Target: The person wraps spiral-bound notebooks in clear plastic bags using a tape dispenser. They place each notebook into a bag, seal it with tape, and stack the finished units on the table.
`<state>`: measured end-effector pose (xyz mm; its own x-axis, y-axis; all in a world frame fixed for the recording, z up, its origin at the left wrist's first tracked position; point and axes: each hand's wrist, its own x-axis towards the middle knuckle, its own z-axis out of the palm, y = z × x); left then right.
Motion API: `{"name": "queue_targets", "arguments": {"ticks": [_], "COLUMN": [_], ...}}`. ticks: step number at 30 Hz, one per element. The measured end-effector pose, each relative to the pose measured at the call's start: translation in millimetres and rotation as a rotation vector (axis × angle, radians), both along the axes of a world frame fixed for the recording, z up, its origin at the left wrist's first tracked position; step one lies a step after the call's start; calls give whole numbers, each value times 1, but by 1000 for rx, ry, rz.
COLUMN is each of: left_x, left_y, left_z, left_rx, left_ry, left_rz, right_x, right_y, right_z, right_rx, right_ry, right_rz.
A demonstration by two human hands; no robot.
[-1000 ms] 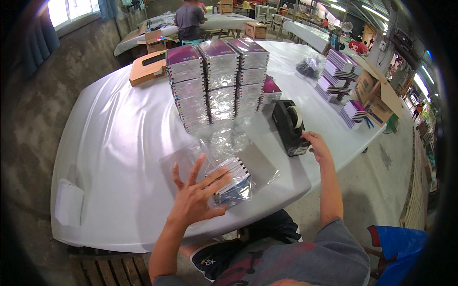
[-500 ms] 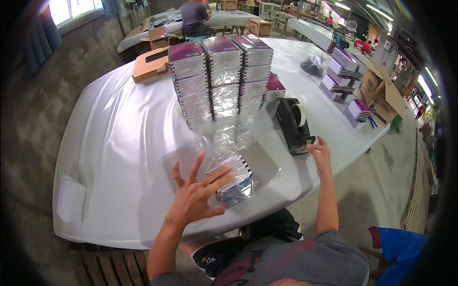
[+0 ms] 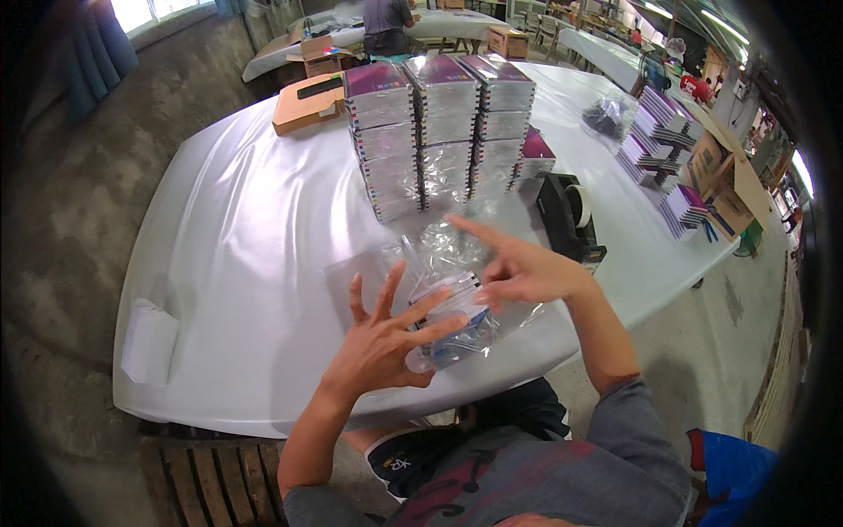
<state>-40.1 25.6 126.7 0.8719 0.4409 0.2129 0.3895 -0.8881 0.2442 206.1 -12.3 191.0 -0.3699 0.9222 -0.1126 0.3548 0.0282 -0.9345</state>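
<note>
A small stack of spiral-bound notebooks in clear plastic wrap lies near the front edge of the white-covered table. Across its left side my left hand rests with fingers spread. My right hand is over the far right side of the bundle, index finger stretched forward and thumb apart; the other fingers are partly curled. Whether a strip of tape clings to its fingertips I cannot tell. Behind my right wrist stands a black tape dispenser with a roll in it.
Tall stacks of wrapped notebooks stand beyond the bundle. At left back lies a brown box with a dark phone-like object on it. More notebooks and an opened carton are at the right. A folded white sheet lies far left.
My right hand has left the tape dispenser and come left over the wrapped bundle. The left hand keeps its place on the bundle. The whole view has shifted slightly.
</note>
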Motion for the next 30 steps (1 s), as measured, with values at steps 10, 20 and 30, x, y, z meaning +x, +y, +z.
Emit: {"name": "queue_targets", "arguments": {"ticks": [10,20,30], "left_x": [2,39,37], "left_y": [0,-20,1], "left_z": [5,-54,-26], "left_rx": [12,166,-778], "left_ry": [55,-571,-938], "left_rz": [-8,203,369], "right_x": [-31,51,1], "right_y": [43,6,-13], "right_z": [-17,-51,-105], "right_rx": [231,391,32], "right_ry": [-764,-162,502], "right_rz": [69,323,-85]}}
